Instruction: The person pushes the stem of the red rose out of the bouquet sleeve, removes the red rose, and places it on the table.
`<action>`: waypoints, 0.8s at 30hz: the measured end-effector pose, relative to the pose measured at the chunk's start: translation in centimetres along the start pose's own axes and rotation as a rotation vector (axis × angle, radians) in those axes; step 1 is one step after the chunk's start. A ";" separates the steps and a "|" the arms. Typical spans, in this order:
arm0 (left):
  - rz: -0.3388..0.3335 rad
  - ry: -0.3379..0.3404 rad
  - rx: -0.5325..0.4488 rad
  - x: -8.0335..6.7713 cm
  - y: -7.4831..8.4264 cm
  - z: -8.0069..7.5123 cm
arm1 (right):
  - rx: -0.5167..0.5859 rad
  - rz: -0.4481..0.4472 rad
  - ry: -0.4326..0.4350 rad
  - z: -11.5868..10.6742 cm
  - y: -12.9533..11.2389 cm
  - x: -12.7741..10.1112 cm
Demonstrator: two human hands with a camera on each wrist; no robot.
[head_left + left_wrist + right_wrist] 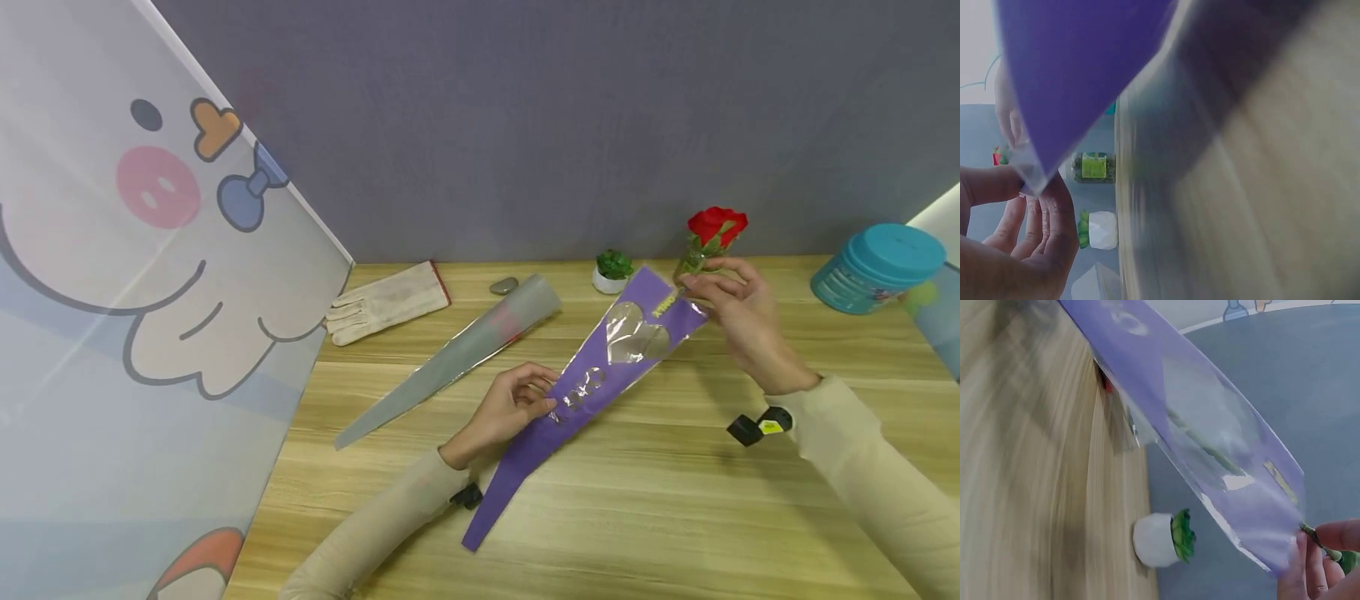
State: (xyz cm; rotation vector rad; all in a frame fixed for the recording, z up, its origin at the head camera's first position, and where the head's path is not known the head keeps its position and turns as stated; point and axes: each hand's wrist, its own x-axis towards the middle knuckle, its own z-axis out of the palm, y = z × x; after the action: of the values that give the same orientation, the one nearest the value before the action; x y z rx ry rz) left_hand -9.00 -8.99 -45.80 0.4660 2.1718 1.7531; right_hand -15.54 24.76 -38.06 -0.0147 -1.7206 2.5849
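Note:
My left hand [513,408] pinches the edge of a purple flower sleeve [570,408] about halfway along. The sleeve has a clear heart window, and its narrow end slants down toward me. At its wide upper end, my right hand [742,312] pinches the stem of a red rose [717,225] just below the bloom. In the right wrist view, the green stem [1210,450] shows through the clear window, so it lies inside the sleeve. The bloom sticks out above the opening. Part of the stem is hidden behind the purple print.
A second sleeve [450,362] in grey, with something red inside, lies to the left. Behind it are a white glove [390,304] and a grey stone [503,286]. A small potted plant [612,271], a labelled jar [1093,167] and a blue tub [873,267] stand along the back.

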 end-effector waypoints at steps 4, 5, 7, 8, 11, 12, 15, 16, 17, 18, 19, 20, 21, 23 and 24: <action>-0.012 -0.001 0.020 -0.2 -0.3 -0.3 | 0.044 -0.071 0.019 -0.4 -0.3 0.5; -0.015 -0.001 0.024 -0.2 -0.4 -0.4 | 0.036 -0.089 0.032 -0.4 -0.4 0.6; -0.022 -0.004 0.031 -0.4 -0.5 -0.6 | 0.019 -0.120 0.058 -0.6 -0.5 0.8; -0.023 -0.007 0.036 -0.4 -0.6 -0.8 | 0.013 -0.133 0.070 -0.7 -0.6 0.9; -0.024 -0.017 0.050 -0.6 -0.7 -1.1 | 0.035 -0.172 0.102 -0.8 -1.0 1.2; -0.027 -0.020 0.056 -0.7 -0.7 -1.1 | 0.050 -0.186 0.111 -0.9 -1.2 1.2; -0.035 -0.023 0.071 -0.9 -0.8 -1.4 | 0.071 -0.223 0.136 -1.2 -1.8 1.3; -0.041 -0.024 0.074 -1.0 -0.9 -1.5 | 0.079 -0.238 0.142 -1.3 -2.1 1.3; -0.046 -0.024 0.078 -1.0 -0.9 -1.6 | 0.087 -0.249 0.146 -1.5 -2.4 1.3; -0.049 -0.022 0.084 -1.1 -0.9 -1.7 | 0.093 -0.261 0.150 -1.6 -2.8 1.3; -0.051 -0.021 0.089 -1.1 -0.9 -1.8 | 0.094 -0.270 0.153 -1.8 -3.2 1.4; -0.052 -0.020 0.094 -1.1 -1.0 -1.9 | 0.103 -0.282 0.155 -2.0 -3.6 1.4; -0.052 -0.019 0.098 -1.1 -1.0 -2.0 | 0.109 -0.296 0.158 -2.2 -3.9 1.4; -0.054 -0.020 0.108 -1.1 -1.1 -2.2 | 0.115 -0.320 0.167 -2.6 -4.7 1.4; -0.056 -0.022 0.112 -1.2 -1.1 -2.2 | 0.111 -0.337 0.177 -2.8 -5.1 1.4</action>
State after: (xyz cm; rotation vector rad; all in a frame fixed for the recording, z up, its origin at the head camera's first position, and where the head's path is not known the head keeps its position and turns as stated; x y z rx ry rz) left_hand -8.99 -11.66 -46.40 0.4446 2.2532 1.5967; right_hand -16.76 29.40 -34.43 0.0446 -1.3830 2.3489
